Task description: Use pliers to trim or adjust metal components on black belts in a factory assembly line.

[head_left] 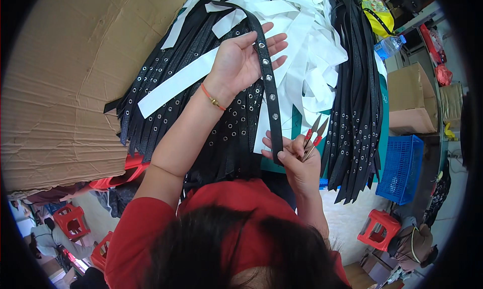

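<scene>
head view: the black strap is a narrow leather-like band with a single row of metal eyelets along its length. it runs between both hands, above the heap of black eyelet straps on the desk. the left hand lies open under the strap's upper part, fingers spread, the band crossing its palm and fingertips. the right hand is closed on the strap's lower end, pinched by thumb and fingers, and also grips small red-handled snips whose blades point up and away from the person. the strap's long axis goes from that lower end up and slightly left, then bends left over the white strips. a second bundle of black straps hangs right of the snips, near a blue crate.
</scene>
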Demonstrator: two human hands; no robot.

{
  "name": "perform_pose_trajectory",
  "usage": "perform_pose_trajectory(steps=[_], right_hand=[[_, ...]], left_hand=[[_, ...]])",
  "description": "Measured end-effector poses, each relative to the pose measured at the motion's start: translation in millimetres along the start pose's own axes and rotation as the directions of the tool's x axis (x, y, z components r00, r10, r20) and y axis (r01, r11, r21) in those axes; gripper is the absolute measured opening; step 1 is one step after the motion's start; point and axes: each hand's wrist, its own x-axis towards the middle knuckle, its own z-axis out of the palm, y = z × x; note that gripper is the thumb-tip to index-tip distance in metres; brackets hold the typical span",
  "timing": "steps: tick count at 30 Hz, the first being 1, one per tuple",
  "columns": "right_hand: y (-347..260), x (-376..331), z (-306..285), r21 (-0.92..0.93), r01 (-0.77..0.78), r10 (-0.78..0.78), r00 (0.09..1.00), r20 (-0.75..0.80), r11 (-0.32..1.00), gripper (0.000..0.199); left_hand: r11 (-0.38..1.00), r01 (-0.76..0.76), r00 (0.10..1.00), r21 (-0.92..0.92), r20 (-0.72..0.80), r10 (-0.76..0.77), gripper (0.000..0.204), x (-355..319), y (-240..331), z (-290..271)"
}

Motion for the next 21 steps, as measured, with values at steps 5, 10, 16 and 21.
perform_pose_trajectory(steps=[5,10,16,21], right_hand=[[3,-1,2,-0.05,0.018,-0.02,0.999,-0.042,0.999,0.028],[15,-37,-51,-0.551,0.095,-0.081,0.995,0.049,0.829,0.028],[67,-173,-179,-0.815,-0.211,-0.054,0.957,-0.284,0.539,0.019],[77,-214,-189,-0.839,-0.284,-0.209,0.885,-0.416,0.464,0.014]], left_hand=[[0.998,-0.005,0.996,-0.063,0.087,0.011,0.041,-9,15,0],[0.944,-0.166,0.985,0.286,-0.003,0.174,0.04,-17,17,1],[0.9,-0.104,0.988,0.423,-0.06,0.142,0.032,-21,19,-10],[0.846,-0.12,0.981,0.519,-0.068,0.181,0.031,-19,7,0]])
